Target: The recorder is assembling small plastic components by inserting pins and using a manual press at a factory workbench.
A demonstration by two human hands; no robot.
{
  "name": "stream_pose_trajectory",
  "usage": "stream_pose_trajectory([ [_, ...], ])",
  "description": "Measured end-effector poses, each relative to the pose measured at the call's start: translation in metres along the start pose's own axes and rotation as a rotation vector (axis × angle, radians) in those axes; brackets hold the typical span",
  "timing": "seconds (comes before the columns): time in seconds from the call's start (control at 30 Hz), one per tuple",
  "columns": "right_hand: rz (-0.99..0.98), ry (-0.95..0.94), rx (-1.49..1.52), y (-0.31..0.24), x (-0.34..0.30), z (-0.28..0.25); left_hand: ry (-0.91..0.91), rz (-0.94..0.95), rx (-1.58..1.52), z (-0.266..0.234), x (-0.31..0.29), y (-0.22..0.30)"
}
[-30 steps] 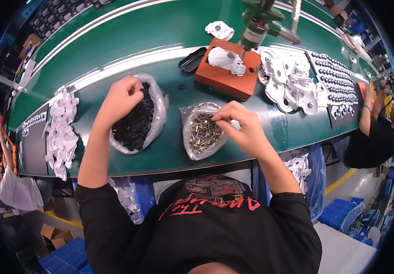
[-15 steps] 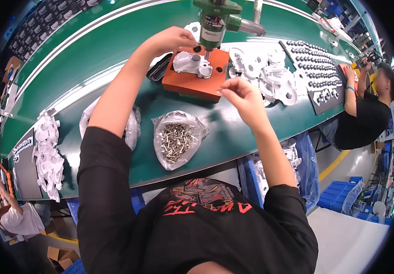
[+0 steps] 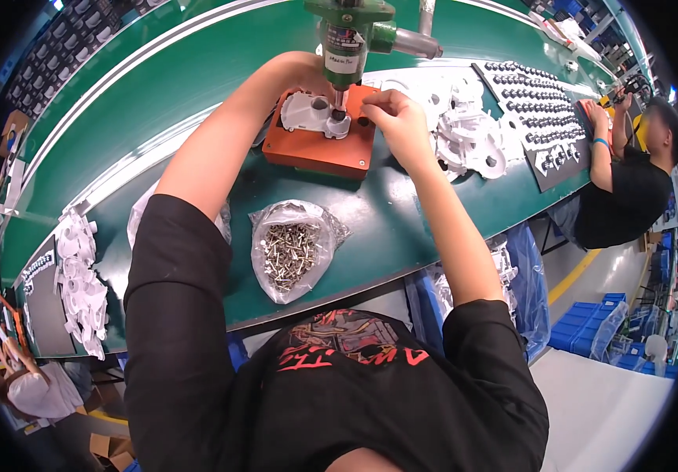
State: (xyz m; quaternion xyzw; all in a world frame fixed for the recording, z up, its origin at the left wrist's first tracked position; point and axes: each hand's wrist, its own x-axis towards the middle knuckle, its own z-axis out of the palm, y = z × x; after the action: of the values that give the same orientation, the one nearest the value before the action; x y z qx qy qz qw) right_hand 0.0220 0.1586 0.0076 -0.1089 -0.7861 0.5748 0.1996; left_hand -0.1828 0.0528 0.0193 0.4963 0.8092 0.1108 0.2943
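I cannot tell whether left hand (image 3: 306,72) or right hand (image 3: 399,116), at three o'clock of green machine (image 3: 344,49), pinches anything; straying beneath could cause injury.

Factory assy. area: long green bench (image 3: 386,236) w/ press (image 3: 344,57), piled white pts. (image 3: 471,130), blue bins (image 3: 583,329), co-worker (image 3: 628,193) at rt.

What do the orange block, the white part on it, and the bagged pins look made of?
Orange block: probably painted or anodised metal; even colour, crisp edges, though dense plastic is possible.
White part: likely moulded plastic, smooth, from its uniform white and rounded contours.
Pins: apparently metal, shiny, with silvery and brassy glints.
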Motion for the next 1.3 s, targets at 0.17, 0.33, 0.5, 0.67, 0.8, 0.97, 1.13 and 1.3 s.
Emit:
stream_pose_trajectory([
  [0.17, -0.063, 0.0, -0.068, 0.001, 0.008, 0.018, 0.087, 0.093, -0.101, 0.002, -0.027, 0.012],
  [0.33, -0.125, 0.034, -0.203, 0.014, 0.014, 0.031, 0.571, -0.116, -0.145, 0.029, -0.091, 0.036],
  [0.5, -0.317, 0.061, -0.366, 0.027, 0.017, 0.035, 0.704, 0.118, 0.0, 0.08, -0.131, 0.048],
  [0.67, -0.345, -0.03, -0.258, 0.028, 0.012, 0.027, 0.546, 0.088, 0.038, 0.085, -0.13, 0.038],
  [0.8, -0.56, -0.005, -0.319, 0.026, -0.004, 0.028, 0.666, 0.156, 0.351, 0.102, -0.119, 0.031],
  [0.97, -0.626, -0.067, -0.548, 0.019, -0.007, 0.02, 0.688, 0.199, 0.4, 0.099, -0.118, 0.034],
  [1.13, -0.493, 0.138, -0.468, 0.022, -0.002, -0.013, 0.65, 0.184, 0.352, 0.098, -0.117, 0.035],
  [1.3, -0.453, 0.397, 0.099, -0.023, 0.104, -0.084, 0.697, 0.155, 0.343, 0.098, -0.12, 0.037],
])
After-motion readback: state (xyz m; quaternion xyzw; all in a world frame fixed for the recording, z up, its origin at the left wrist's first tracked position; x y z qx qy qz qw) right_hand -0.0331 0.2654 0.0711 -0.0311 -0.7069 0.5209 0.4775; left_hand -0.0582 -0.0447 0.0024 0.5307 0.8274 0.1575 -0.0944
